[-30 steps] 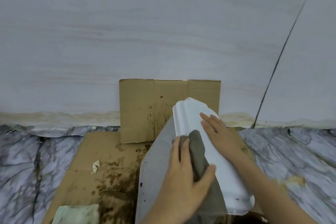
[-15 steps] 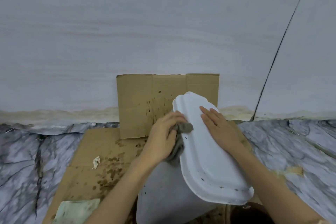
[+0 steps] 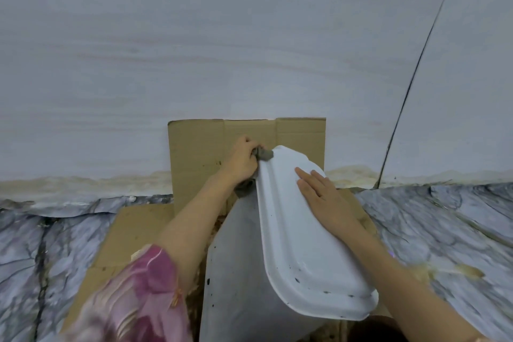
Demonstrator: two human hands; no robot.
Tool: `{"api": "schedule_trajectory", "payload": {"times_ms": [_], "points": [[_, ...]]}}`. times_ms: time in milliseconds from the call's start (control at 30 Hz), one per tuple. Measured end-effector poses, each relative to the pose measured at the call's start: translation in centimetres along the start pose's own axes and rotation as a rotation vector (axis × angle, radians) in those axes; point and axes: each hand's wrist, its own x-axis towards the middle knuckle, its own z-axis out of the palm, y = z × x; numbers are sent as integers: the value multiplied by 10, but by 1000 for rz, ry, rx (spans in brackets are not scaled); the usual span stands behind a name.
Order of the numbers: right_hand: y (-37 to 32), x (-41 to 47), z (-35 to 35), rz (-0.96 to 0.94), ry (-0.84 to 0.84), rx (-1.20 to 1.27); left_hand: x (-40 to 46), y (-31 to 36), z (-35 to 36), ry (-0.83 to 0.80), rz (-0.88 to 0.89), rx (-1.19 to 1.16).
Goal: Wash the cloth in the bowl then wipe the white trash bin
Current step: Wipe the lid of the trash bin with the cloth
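My left hand [image 3: 241, 164] has travelled up the white trash bin [image 3: 302, 244] since a second ago: then it pressed the grey cloth [image 3: 263, 154] flat near the middle of the lid, and now its fingers are clenched around the bunched cloth at the lid's far corner, the cloth touching the rim there. A tail of cloth hangs below my palm, against the bin's side. My right hand [image 3: 323, 197] has stayed where it was, fingers straight and flat on the lid's top, steadying it and grasping nothing. I judge the washing step is behind me and the wipe is well under way, with the left edge of the lid covered from near end to far end.

Beyond my left fingers stands a stained upright sheet of cardboard [image 3: 211, 144], very close, and behind it the pale wall [image 3: 194, 36], so there is little room to push further away from me. More cardboard lies flat under my left forearm. To the right of my right hand the marbled floor [image 3: 444, 225] lies open. Dark specks remain on the lid's near end, towards my wrists, so the free direction for the cloth is back towards me. I see no bowl.
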Motion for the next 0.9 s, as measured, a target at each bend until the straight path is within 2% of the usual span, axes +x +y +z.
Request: {"api": "schedule_trajectory", "payload": {"times_ms": [100,200,333,467,533,700,800,900], "points": [[-2,-1,-1,2,7,-22,19,12,-3,-106,-78,-16],[0,-5,-1,9,11,-7,16,11,-9,-157,-43,-1],[-15,-8,5,12,-1,-47,15,27,-6,-132,-49,-141],[-37,-10,8,33,-28,-90,10,32,-16,-104,-221,-245],[-42,-12,7,44,-43,-92,-3,26,-26,-103,-231,-240],[-46,-12,8,67,-48,-127,-73,24,-33,-4,-82,-132],[-42,-10,6,72,-35,-132,-149,24,-29,22,94,-89],[-39,-10,10,54,-33,-140,-231,36,-15,126,207,-38]]}}
